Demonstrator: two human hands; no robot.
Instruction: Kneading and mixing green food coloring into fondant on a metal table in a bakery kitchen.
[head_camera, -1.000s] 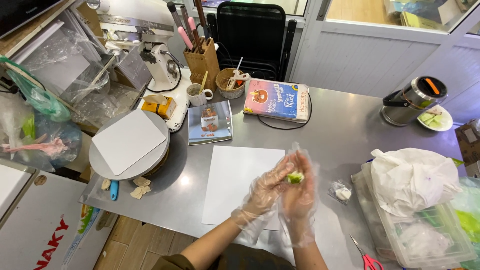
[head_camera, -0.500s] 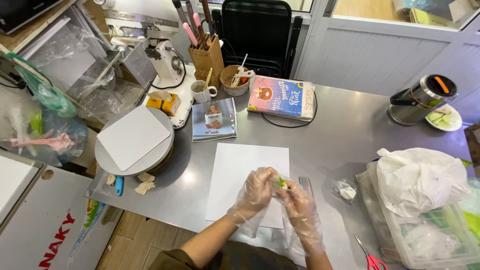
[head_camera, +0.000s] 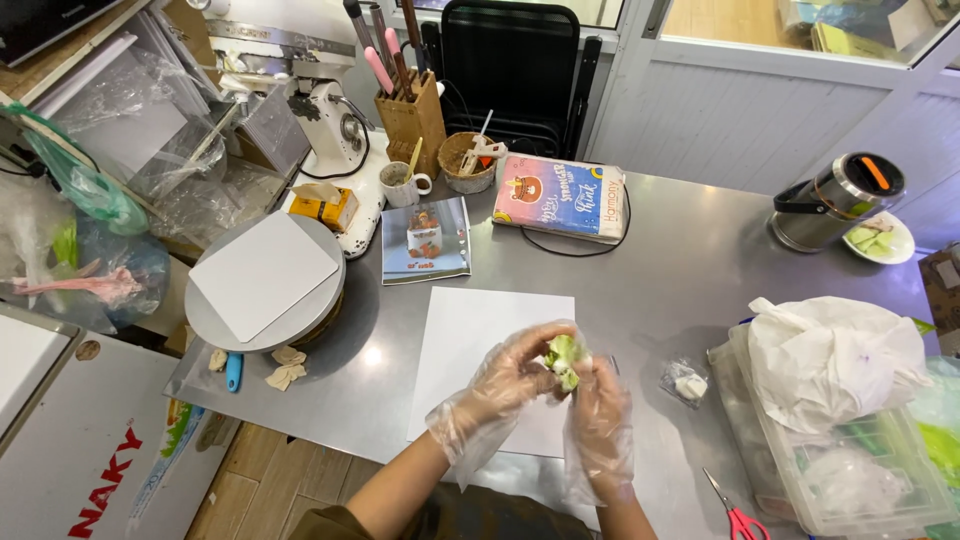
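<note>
Both of my hands wear loose clear plastic gloves. My left hand (head_camera: 505, 375) and my right hand (head_camera: 598, 395) meet over a white sheet of paper (head_camera: 478, 340) on the steel table (head_camera: 690, 270). Together they pinch a small pale green lump (head_camera: 563, 356), held just above the paper's right edge. A little clear bag with something white inside (head_camera: 685, 383) lies on the table to the right of my hands.
A round turntable with a white board (head_camera: 265, 275) stands at the left. Behind are a stand mixer (head_camera: 325, 110), a knife block (head_camera: 408, 110), a mug (head_camera: 402, 183), a booklet (head_camera: 425, 240) and a tissue pack (head_camera: 560, 197). A clear box with a white bag (head_camera: 830, 360), red scissors (head_camera: 735, 515) and a steel pot (head_camera: 835, 200) sit right.
My hands have stayed together on the green lump and keep working it; my view has shifted, so they sit more over the paper's right edge.
</note>
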